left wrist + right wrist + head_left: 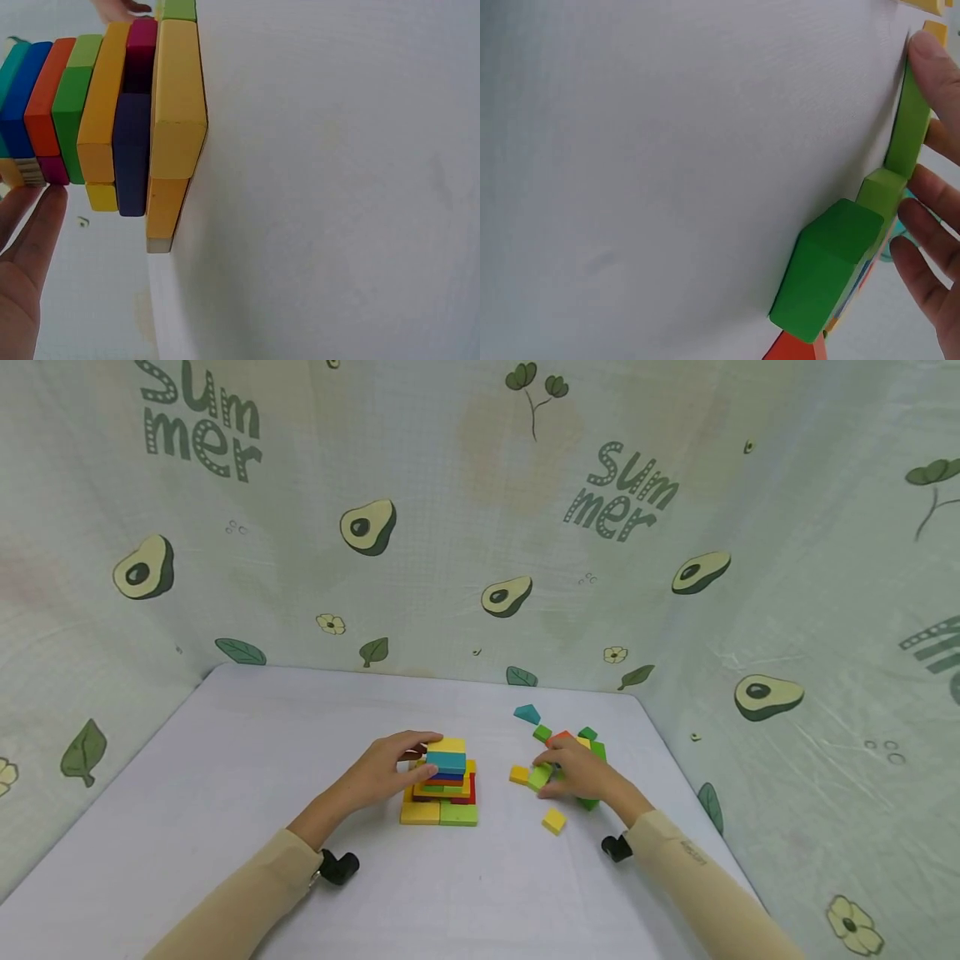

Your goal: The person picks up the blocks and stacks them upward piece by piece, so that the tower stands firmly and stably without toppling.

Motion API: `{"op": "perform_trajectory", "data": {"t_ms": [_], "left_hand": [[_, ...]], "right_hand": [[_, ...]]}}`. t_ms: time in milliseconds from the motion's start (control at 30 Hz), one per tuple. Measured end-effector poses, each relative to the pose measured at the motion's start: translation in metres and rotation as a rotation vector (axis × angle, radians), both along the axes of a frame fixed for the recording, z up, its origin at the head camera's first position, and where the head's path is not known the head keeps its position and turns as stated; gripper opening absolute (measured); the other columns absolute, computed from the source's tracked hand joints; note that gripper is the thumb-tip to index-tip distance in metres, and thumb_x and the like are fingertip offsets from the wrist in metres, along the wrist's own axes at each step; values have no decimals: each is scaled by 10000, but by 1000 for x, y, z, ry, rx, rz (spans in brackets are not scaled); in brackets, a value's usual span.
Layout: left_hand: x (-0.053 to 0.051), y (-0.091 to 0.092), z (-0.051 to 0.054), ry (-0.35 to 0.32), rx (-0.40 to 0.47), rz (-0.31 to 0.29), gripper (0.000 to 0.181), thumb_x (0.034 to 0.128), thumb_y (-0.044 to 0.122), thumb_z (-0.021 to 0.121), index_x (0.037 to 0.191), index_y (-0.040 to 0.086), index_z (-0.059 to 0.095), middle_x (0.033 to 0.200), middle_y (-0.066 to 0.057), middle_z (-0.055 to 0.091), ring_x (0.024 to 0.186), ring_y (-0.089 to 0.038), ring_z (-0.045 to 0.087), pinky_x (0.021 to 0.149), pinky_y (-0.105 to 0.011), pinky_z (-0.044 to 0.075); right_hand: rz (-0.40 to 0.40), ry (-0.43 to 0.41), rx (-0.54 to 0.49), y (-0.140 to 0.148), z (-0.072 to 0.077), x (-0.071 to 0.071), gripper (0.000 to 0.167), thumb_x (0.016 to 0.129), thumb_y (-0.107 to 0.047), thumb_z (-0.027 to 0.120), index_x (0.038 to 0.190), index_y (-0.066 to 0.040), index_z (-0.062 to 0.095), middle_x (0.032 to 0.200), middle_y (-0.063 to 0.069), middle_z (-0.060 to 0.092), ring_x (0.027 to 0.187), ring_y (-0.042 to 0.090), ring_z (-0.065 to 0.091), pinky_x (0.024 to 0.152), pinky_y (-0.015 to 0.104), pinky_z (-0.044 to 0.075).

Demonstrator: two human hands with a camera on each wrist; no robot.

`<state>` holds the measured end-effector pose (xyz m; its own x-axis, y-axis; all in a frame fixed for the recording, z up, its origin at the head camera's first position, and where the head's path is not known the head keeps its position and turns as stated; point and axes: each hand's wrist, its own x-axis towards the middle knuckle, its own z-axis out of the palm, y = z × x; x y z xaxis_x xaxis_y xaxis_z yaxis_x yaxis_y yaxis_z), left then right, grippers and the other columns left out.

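A stepped tower of flat colored blocks point(440, 812) stands mid-table, wide at the base, with teal and yellow blocks on top. My left hand point(378, 768) is at its left side, thumb by the teal block point(446, 761) and forefinger reaching behind toward the top yellow block point(447, 745). In the left wrist view, straight fingers point(46, 225) touch the tower's upper layers. To the right, my right hand point(577, 768) pinches a light green block point(539, 776) low at the table, between thumb point(932, 64) and fingers; the right wrist view shows this block point(909, 127) lying on its broad side.
Loose blocks lie around the right hand: a yellow block point(554, 821) in front, an orange-yellow one point(518, 774) to its left, a teal piece point(527, 714) behind, and several green ones, including a dark green block point(821, 270). A printed cloth point(450, 635) hangs behind the table.
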<state>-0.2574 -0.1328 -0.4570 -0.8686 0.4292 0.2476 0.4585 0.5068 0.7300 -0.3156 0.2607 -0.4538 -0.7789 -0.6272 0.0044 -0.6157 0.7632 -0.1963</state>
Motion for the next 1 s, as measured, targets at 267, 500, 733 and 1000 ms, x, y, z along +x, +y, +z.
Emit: {"op": "perform_trajectory", "data": {"t_ms": [267, 500, 733, 1000], "left_hand": [[-1, 0, -1, -9, 2, -4, 572, 1002, 368, 761, 1519, 206, 578, 1514, -17, 606, 1272, -234, 654, 1090, -416, 551], [-1, -1, -1, 4, -3, -5, 574, 1007, 385, 751, 1523, 203, 575, 1522, -24, 600, 1275, -242, 656, 1085, -424, 554], [-1, -1, -1, 6, 5, -14, 571, 1006, 378, 754, 1519, 201, 578, 1521, -23, 601, 1277, -241, 657, 1088, -415, 551], [-1, 0, 1, 21, -11, -2, 563, 994, 360, 772, 1505, 210, 588, 1506, -18, 603, 1277, -244, 657, 1082, -409, 555]], "right_hand": [[33, 5, -31, 1, -2, 0, 519, 819, -381, 925, 1239, -113, 780, 1256, 93, 661, 1132, 257, 566, 1003, 472, 558], [105, -21, -33, 0, 4, 4, 388, 913, -143, 858, 1282, -79, 759, 1342, 110, 690, 1272, 340, 609, 1084, 522, 540], [97, -28, -34, -1, 0, 1, 323, 920, -131, 849, 1237, -128, 787, 1173, -40, 734, 1106, 172, 666, 1009, 386, 591], [113, -28, -65, 2, 3, 6, 311, 919, -180, 857, 1218, -125, 793, 1132, -50, 717, 1033, 137, 651, 944, 342, 599]]}}
